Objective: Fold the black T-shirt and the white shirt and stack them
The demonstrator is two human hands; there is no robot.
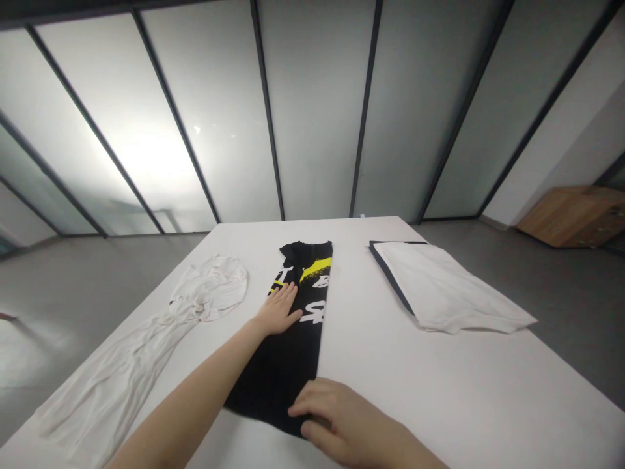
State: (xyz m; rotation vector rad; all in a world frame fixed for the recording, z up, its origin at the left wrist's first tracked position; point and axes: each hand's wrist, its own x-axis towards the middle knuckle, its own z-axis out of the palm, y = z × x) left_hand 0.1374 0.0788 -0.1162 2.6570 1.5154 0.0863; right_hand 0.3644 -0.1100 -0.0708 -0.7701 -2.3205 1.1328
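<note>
A black T-shirt (283, 365) with white lettering and a yellow stripe lies folded lengthwise into a long strip on the table. My left hand (279, 311) rests flat on its upper part, fingers spread, over the printed area. At the lower right corner of the shirt is my right hand (336, 417). Its fingers are bent over the hem and the thumb stands apart from them, with no cloth visible gripped between.
A crumpled white garment (209, 286) stretches along the left side of the white table (361, 352). On the right, a folded white garment (444, 286) lies over a dark one (390, 277). Frosted glass panels (317, 117) stand behind; a wooden cabinet (571, 215) is at far right.
</note>
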